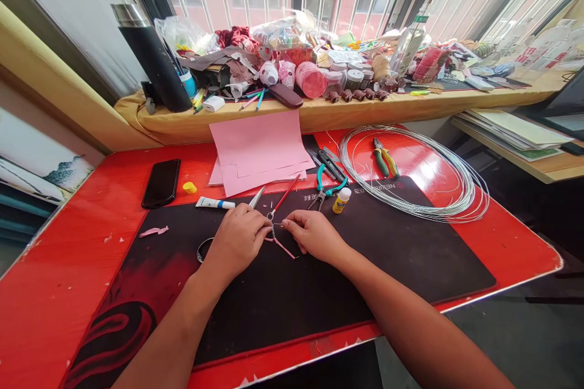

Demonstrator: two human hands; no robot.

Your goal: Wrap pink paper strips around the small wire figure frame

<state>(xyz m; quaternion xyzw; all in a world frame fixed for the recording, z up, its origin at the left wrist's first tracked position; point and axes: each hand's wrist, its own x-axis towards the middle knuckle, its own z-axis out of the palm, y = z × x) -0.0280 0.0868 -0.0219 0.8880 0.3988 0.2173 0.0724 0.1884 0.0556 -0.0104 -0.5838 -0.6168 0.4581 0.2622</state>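
Observation:
A small wire figure (274, 230) with a loop at its top and pink-wrapped legs is held over the black mat (319, 292). My left hand (239, 237) is closed on its left side, thumb and fingertips pinched at the twisted middle. From the right, my right hand (314, 234) pinches a thin wire end that reaches out from the figure. One pink leg (285, 248) slants down to the right below my fingers. Just beyond the hands lie a red pencil-like stick (286, 193) and a pointed silver blade (257, 197), partly behind my left hand.
Pink sheets (260, 146), a wire coil (469, 194), teal pliers (322, 185), green-yellow pliers (384, 159) and a yellow bottle (341, 200) lie beyond the hands. A white tube (214, 203), phone (161, 183) and tape roll (203, 249) are leftward. Craft supplies crowd the sill (255, 121).

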